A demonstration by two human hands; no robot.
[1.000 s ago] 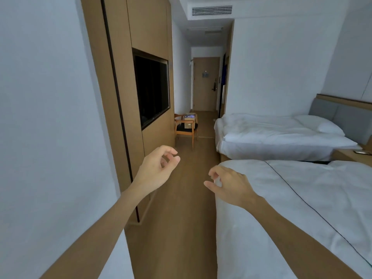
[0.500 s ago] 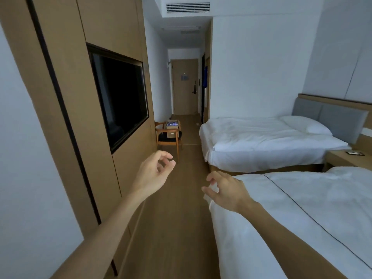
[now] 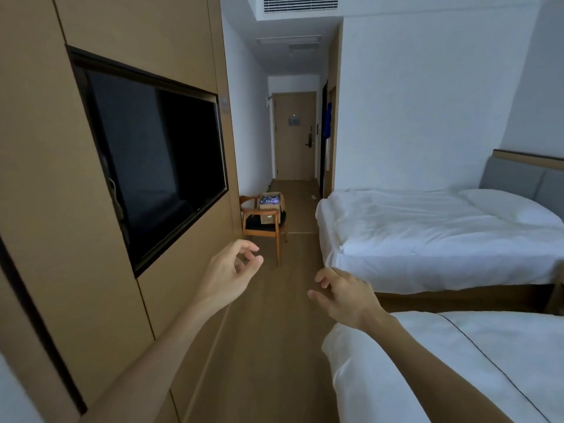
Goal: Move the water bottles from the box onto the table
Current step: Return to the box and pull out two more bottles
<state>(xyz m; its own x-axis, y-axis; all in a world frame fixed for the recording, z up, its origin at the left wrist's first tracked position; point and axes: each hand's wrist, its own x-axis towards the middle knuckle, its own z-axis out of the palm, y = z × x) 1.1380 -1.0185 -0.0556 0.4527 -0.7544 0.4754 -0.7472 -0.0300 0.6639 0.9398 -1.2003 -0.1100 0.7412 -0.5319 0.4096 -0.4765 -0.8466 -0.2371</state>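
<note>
A cardboard box (image 3: 270, 210) stands on the seat of a wooden chair (image 3: 264, 228) far down the aisle, by the left wall. Its open top shows bluish bottle tops, too small to make out. My left hand (image 3: 229, 276) is raised in front of me, fingers loosely curled, holding nothing. My right hand (image 3: 345, 293) hovers a little lower at the same distance, fingers relaxed and empty. Both hands are far short of the box. No table is in view.
A wood-panelled wall with a dark TV (image 3: 158, 154) runs along the left. Two white beds stand on the right, the near one (image 3: 451, 367) and the far one (image 3: 433, 230). A wooden floor aisle (image 3: 274, 346) leads to a door (image 3: 294, 135).
The view has moved forward along the aisle: the TV, chair and box are nearer and larger. Both hands stay raised and empty in much the same pose.
</note>
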